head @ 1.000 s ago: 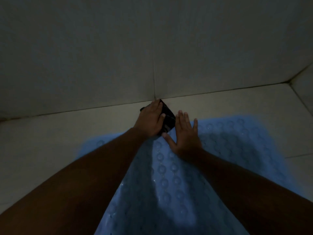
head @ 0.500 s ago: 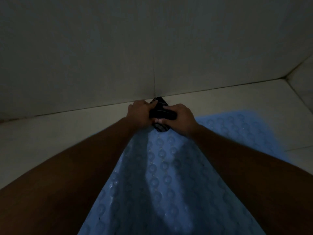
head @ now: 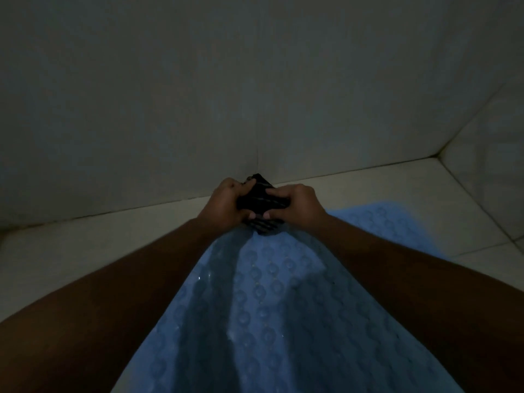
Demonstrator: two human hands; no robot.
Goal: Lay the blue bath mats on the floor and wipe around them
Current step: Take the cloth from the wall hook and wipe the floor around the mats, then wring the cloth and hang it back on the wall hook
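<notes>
Scene: dim tiled floor (head: 85, 251) seen from above, pale tiled wall (head: 198, 95) at the far side, second wall at far right, corner at upper right.
Mat: one blue rubber bath mat with raised round bumps (head: 283, 307) is laid flat on the floor, far edge near the wall, near end running out of view at the bottom edge.
Cloth: dark bunched cloth with thin light stripes (head: 262, 198) is held above the mat's far edge, close to the wall base; whether it touches the floor cannot be told.
Left hand: left hand (head: 226, 202) is curled closed around the cloth's left side, thumb pressed in at the bottom.
Right hand: right hand (head: 297, 202) is curled closed on the cloth's right side, fingertips (head: 272, 191) laid over the top.
Forearms: both are stretched over the mat, hiding its side edges.
Light: low, detail blurred.
</notes>
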